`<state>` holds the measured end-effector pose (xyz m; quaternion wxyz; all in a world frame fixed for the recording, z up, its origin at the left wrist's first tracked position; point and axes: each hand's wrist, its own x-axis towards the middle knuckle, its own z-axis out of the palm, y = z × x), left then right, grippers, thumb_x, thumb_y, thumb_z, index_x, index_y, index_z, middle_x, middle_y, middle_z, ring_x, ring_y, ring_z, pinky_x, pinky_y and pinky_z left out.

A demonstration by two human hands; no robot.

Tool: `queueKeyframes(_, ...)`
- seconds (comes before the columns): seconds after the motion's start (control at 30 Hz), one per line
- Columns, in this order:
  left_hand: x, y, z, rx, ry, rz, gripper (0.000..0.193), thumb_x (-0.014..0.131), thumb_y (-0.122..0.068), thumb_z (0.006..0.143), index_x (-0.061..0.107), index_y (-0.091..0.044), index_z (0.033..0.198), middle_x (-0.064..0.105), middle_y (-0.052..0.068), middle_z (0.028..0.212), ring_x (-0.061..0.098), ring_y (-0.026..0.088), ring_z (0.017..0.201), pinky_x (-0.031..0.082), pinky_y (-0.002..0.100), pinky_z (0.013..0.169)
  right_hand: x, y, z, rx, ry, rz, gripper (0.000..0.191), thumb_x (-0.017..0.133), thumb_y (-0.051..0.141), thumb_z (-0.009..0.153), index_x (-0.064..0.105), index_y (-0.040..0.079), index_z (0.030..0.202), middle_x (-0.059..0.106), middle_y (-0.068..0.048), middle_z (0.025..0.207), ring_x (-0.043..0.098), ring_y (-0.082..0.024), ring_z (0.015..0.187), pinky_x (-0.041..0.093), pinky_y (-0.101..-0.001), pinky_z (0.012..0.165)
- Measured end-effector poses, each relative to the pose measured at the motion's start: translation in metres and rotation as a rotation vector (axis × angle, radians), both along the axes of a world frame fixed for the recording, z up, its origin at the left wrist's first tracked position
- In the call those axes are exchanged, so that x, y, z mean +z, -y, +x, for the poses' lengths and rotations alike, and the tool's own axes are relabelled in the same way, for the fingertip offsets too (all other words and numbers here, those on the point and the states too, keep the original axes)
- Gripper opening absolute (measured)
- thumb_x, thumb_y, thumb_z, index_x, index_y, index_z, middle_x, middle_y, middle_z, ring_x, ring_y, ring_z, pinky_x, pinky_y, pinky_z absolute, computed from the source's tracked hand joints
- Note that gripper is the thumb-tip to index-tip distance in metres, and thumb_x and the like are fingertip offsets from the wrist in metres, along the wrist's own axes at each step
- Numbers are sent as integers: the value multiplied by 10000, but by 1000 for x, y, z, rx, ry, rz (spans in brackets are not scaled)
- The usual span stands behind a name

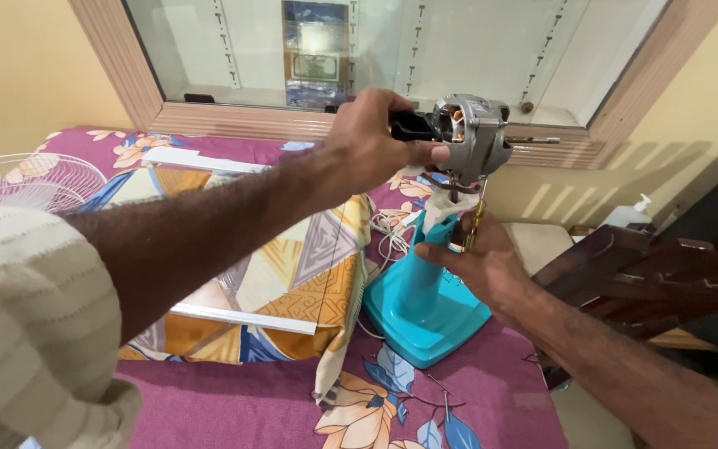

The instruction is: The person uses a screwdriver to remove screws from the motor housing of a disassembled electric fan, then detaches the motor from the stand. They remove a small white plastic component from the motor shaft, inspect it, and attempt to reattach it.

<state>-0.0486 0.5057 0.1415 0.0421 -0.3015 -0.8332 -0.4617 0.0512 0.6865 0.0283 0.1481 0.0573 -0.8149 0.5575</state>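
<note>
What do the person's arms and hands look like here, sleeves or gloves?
Both hands are bare, no gloves, rings or watch visible. Left hand: forearm bare, with a cream ribbed knit sleeve pushed up near the elbow. Right hand: forearm bare, no sleeve in view.

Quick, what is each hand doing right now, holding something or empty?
Left hand: closed on the grey fan motor atop the turquoise stand.
Right hand: closed on a yellow-handled screwdriver.

Left hand (371,137) clenched, right hand (479,262) gripping.
</note>
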Motion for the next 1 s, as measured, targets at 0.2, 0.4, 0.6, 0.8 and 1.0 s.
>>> queueKeyframes(0.2,-13,-10,13,112,-89,73,751,940,-386,679,606,89,1156,759,164,958,769,194,856,632,313,773,-3,-1,-2,-43,200,-132,482,878,173,748,587,59,1115,632,-24,842,573,-100,651,473,-289,508)
queueKeyframes(0.4,-17,-4,12,100,-20,108,636,922,-335,698,661,60,1123,776,146,962,772,186,853,633,322,761,-6,-3,-5,-37,257,-80,436,882,209,769,662,2,1083,667,-48,886,617,-126,733,516,-308,591)
queueKeyframes(0.6,-12,9,-16,-86,124,174,547,864,-238,776,682,9,1228,767,122,1124,730,150,920,620,313,754,4,4,-3,42,126,-150,621,893,221,699,597,57,1220,708,-37,1061,688,-138,973,600,-317,790)
queueKeyframes(0.8,-14,5,-25,-18,117,96,626,802,-232,848,581,-48,1403,758,108,1190,716,147,938,587,305,765,13,15,-3,-17,96,-105,648,907,210,671,601,44,1218,701,-67,1006,677,-156,901,572,-334,749)
queueKeyframes(1.0,-14,-2,-26,58,174,122,565,722,-175,891,560,-113,1428,714,76,1294,740,170,963,604,329,790,18,17,-4,-224,227,51,449,863,115,633,648,80,1026,697,-25,838,650,-139,715,543,-331,608)
